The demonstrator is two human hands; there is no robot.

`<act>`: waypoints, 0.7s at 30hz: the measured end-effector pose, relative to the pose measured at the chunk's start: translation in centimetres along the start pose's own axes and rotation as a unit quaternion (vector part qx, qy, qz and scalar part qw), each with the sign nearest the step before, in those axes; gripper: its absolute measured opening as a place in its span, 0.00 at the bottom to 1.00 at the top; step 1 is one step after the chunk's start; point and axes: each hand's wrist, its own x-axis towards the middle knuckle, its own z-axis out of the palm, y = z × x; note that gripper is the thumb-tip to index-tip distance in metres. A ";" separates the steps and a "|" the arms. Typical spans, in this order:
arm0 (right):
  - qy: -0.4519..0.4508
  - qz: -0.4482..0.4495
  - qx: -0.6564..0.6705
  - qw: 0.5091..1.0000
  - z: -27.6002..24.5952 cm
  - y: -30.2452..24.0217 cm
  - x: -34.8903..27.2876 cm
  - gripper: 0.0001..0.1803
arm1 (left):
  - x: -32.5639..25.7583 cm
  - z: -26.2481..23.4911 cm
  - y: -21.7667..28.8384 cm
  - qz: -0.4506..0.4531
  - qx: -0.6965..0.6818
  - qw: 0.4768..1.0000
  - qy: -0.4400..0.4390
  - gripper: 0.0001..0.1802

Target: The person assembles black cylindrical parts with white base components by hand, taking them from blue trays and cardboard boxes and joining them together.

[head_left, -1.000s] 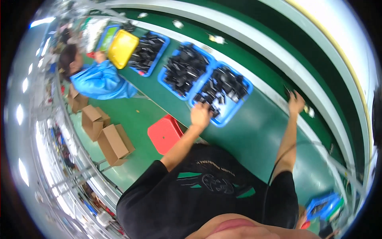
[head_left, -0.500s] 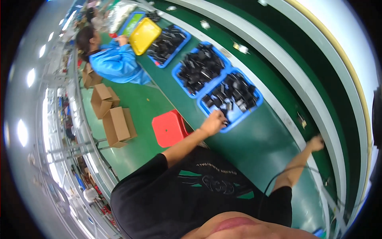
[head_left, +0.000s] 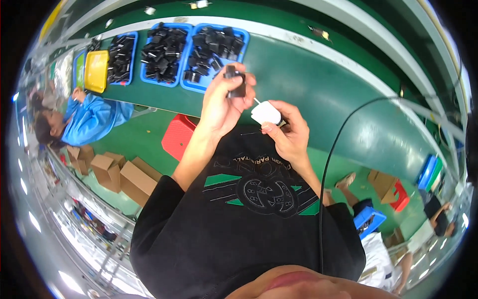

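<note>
In front of my chest, over the table's near edge, both hands are raised close together. My left hand [head_left: 218, 105] is closed around a small black plastic housing [head_left: 237, 85], held upright between thumb and fingers. My right hand [head_left: 294, 132] pinches a white rounded piece [head_left: 267, 113] with a thin pale stem pointing toward the left hand. The two pieces are apart. Just beyond the left hand lies a blue tray [head_left: 245, 36] partly filled with loose black housings [head_left: 219, 44].
Left of that tray stand a fuller blue tray [head_left: 187, 36], another blue tray [head_left: 133, 60] and a yellow tray [head_left: 96, 72]. A conveyor with small parts [head_left: 319, 33] runs behind the green table [head_left: 318, 79]. A co-worker in blue [head_left: 97, 117] sits left. A red stool [head_left: 177, 137] stands below.
The head view has turned. My left hand has come out of the tray with a black housing. My right hand has moved from the conveyor to my chest, now holding a white piece.
</note>
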 end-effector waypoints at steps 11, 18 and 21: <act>0.046 -0.300 -0.317 0.899 -3.2 -5.1 -6.4 0.21 | -6.8 4.3 -4.2 -0.014 0.045 0.993 -0.104 0.25; 0.093 -0.308 -0.311 0.894 -3.1 -5.7 -8.5 0.16 | -7.0 1.2 -5.6 -0.183 -0.165 0.952 -0.182 0.22; 0.080 -0.274 -0.321 0.903 -2.9 -6.3 -9.2 0.16 | -8.1 1.4 -5.8 -0.103 -0.081 0.982 -0.138 0.22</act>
